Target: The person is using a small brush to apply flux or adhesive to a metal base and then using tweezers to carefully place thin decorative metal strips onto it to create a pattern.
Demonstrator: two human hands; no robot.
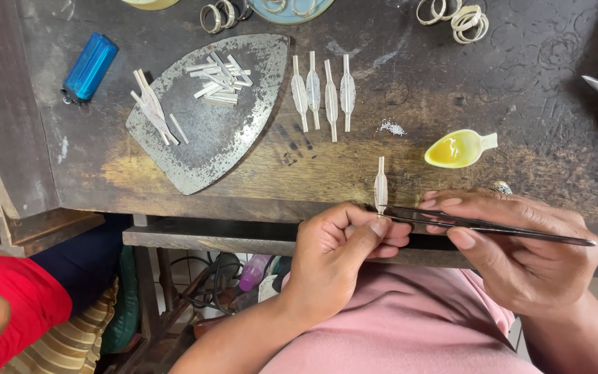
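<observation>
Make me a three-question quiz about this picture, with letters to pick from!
1. Where is the blue lighter?
A. left of the grey metal plate
B. inside the yellow dish
C. in the right hand

2. How many leaf-shaped metal pieces lie in the row beside the plate?
A. two
B. four
C. seven

3. What is the right hand doing with the tweezers?
A. leaving them flat on the bench
B. holding them, tips at the small metal piece in the left hand
C. dipping them in the yellow dish

Answers:
1 A: the lighter lies on the bench, left of the plate.
2 B: four pieces lie side by side.
3 B: the right fingers grip the tweezers, whose tips meet the piece pinched by the left hand.
</observation>
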